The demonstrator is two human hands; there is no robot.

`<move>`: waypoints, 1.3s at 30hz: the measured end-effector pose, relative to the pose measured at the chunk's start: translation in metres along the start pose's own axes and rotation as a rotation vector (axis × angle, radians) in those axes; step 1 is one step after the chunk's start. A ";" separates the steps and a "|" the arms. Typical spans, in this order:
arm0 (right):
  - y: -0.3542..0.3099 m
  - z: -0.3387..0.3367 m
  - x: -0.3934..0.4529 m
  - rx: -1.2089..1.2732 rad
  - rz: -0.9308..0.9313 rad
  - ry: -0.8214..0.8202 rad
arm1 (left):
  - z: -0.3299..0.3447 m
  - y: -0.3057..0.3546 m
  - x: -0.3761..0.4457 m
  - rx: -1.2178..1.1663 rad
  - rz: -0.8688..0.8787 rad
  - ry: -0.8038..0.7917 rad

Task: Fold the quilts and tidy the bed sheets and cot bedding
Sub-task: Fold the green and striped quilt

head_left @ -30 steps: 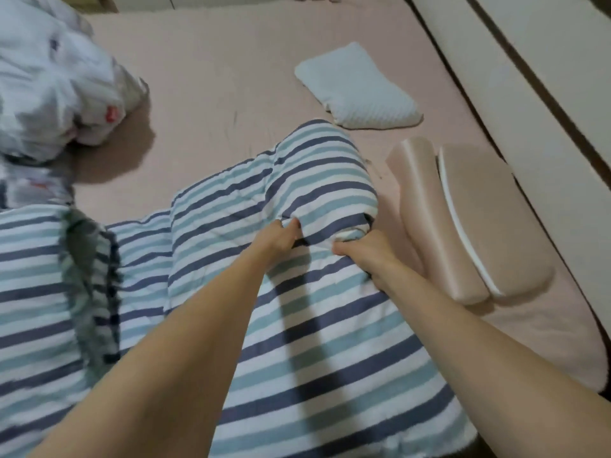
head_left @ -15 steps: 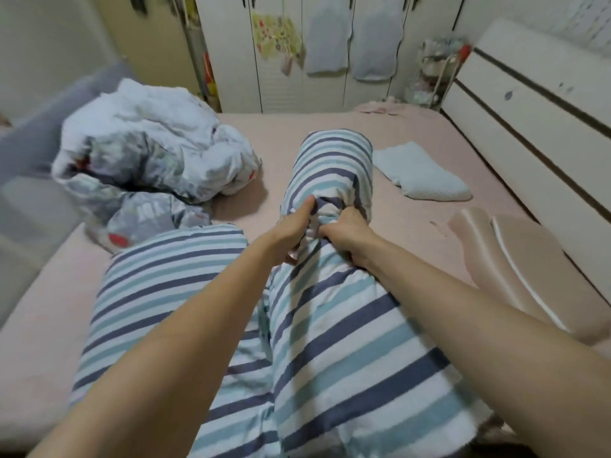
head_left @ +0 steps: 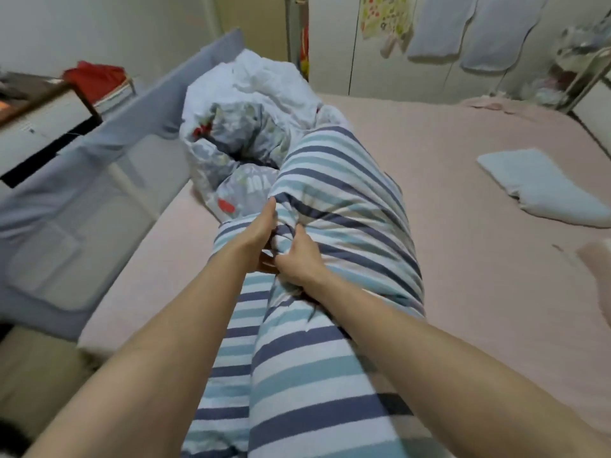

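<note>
- Soft, padded cotton in white, teal and navy stripes: a thick striped quilt (head_left: 334, 246) runs lengthwise up the middle of the view, bunched into a long, puffy roll on the bed and reaching toward the far end.
- The left hand (head_left: 256, 238) grips a gathered fold at the roll's middle, fingers dug into the cloth, thumb pointing up along the fabric.
- The right hand (head_left: 299, 257) clenches the same bunch just beside it, knuckles up; the two hands touch. Holding one point together probably lets the person lift and drag the heavy length to line up edges for folding.
- The quilt's surface puckers into deep creases radiating from the grasp, showing it is limp and bulky rather than stiff.
- It lies on a smooth, pale pink fitted sheet (head_left: 479, 226) covering the mattress, mostly flat with faint wrinkles.
- Just behind the roll's far end sits a crumpled white-and-grey printed duvet with red spots (head_left: 244, 127), heaped loosely and not yet folded.
- To the right, well apart, rests a small pale blue textured towel-like pillow (head_left: 535, 190), flat and oblong.
- Along the bed's left side stands a grey-blue padded fabric cot rail (head_left: 99, 153) with a mesh panel.
- Beyond, white wardrobe doors (head_left: 334, 44) carry hanging pale blue cloths (head_left: 463, 28).
</note>
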State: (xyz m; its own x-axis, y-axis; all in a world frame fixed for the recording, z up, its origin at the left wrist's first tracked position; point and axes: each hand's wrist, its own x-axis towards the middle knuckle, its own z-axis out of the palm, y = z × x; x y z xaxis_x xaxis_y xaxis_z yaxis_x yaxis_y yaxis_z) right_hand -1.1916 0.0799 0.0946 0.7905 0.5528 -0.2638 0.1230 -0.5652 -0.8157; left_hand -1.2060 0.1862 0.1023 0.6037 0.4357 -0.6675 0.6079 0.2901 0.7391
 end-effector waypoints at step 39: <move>-0.095 0.180 0.096 -0.499 -0.100 0.044 | -0.179 0.091 0.160 1.114 0.853 -0.041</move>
State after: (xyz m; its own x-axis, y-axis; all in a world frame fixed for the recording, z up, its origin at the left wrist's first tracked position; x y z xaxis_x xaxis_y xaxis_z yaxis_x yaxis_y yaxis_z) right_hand -1.2355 0.2971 0.0542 0.7833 0.5991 -0.1662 0.4626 -0.7402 -0.4879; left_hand -1.1470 0.4348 0.0787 0.9921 0.1023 -0.0721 0.1243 -0.8751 0.4677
